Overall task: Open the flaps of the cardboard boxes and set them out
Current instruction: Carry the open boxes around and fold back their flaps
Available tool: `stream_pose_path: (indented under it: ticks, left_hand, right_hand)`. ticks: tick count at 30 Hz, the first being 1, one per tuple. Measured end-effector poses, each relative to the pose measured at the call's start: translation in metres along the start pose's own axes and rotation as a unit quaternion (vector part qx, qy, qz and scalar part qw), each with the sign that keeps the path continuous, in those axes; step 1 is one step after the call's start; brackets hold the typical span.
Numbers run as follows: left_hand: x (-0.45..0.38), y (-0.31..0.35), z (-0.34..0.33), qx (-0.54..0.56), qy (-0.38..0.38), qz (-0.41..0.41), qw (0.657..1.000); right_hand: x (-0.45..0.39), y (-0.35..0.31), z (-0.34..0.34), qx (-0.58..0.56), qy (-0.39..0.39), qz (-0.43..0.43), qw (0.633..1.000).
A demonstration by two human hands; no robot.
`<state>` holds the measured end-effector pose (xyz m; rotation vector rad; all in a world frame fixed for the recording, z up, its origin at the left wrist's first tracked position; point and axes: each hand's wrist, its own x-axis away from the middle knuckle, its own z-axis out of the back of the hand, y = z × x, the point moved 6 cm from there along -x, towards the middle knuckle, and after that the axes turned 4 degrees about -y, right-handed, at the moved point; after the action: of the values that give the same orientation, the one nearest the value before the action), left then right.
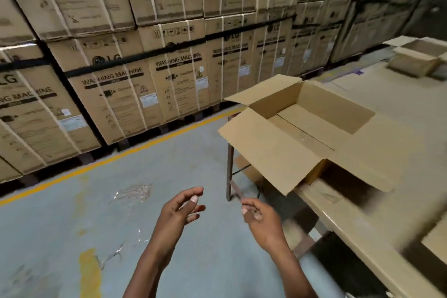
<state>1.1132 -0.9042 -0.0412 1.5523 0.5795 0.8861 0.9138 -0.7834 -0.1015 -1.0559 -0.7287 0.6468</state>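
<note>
— How far along was the job at that point?

— One cardboard box stood on the table, at its left end near the corner, with all four top flaps folded out and the inside bare. I judged that one done. Toward the table's far right corner sat a smaller opened box, also with flaps out, so at least two looked finished.

— And the hands?

— Both were off the boxes, held out over the grey floor short of the table's left end. The left hand had its fingers loosely curled and held nothing. The right hand had its fingertips drawn together; whether it pinched something small I could not tell, as the blur hid it.

— What was left to do?

— Hard to say. A corner of more cardboard showed at the table's near right edge, cut off by the frame, so I could not tell whether it was a flat sheet or a box waiting. No unopened stock was in plain sight.

— Anything else unclear?

— The right side of the table was smeared by motion. Under the table only a leg and some cardboard scraps showed. A clear plastic scrap lay on the floor, and the wall of washing machine cartons behind was not part of the job, as I read it.
</note>
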Motion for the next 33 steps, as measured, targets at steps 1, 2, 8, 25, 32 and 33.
stream_pose_path:
  ticks: [1,2,8,25,32,33]
  left_hand:
    - [-0.022,0.009,-0.001,-0.015,-0.023,0.001,1.0]
    - [-0.043,0.017,-0.004,-0.026,-0.049,-0.002,0.998]
    - [-0.175,0.06,-0.027,-0.056,-0.148,-0.031,0.987]
    - [-0.478,0.144,-0.059,-0.098,-0.302,-0.07,0.946]
    - [-0.562,0.159,-0.087,-0.109,-0.464,-0.068,0.876]
    - [-0.571,0.162,-0.089,-0.122,-0.488,-0.07,0.861]
  right_hand:
    - [-0.01,-0.008,0.0,-0.005,0.021,0.001,1.0]
    - [-0.019,-0.017,0.001,-0.008,0.04,0.006,0.999]
    - [-0.104,-0.068,0.004,-0.057,0.132,0.038,0.989]
    - [-0.318,-0.123,0.043,-0.059,0.361,-0.009,0.931]
    - [-0.314,-0.127,0.032,-0.055,0.538,-0.083,0.837]
    - [-0.312,-0.129,0.026,-0.053,0.559,-0.103,0.821]
